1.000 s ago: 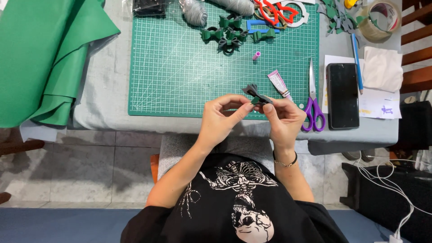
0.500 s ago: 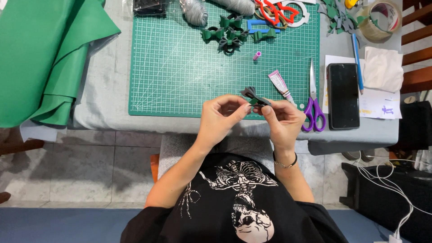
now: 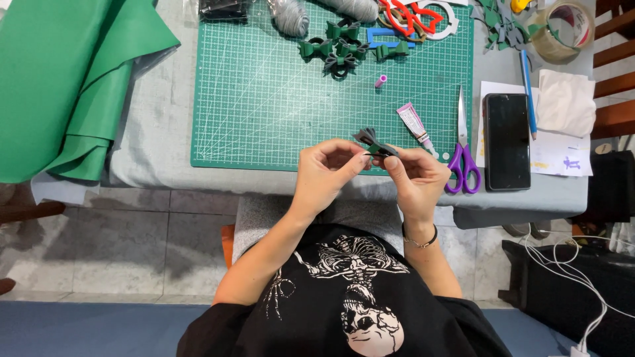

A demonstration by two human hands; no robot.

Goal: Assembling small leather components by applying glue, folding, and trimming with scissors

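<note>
Hands meet at the near edge of the green cutting mat (image 3: 264,99), and between them sits a small dark green bow (image 3: 372,141) of folded foam. Left hand (image 3: 325,173) has its thumb and forefinger pressed together on the bow's near end, the other fingers curled under. Right hand (image 3: 418,176) pinches the same piece from the other side, thumb on top, fingers tucked beneath it. The bow is lifted just above the mat's front border, not resting on it. Just beside the right hand lies a small glue tube (image 3: 415,123), its nozzle pointing toward the hands, and next to that, purple-handled scissors (image 3: 462,152) with blades pointing away. A black phone (image 3: 506,140) lies on white paper further right. At the far side of the mat, well apart from the hands, sits a cluster of finished green bows (image 3: 344,49). Folded green foam sheets (image 3: 59,86) drape over the table's left end.
</note>
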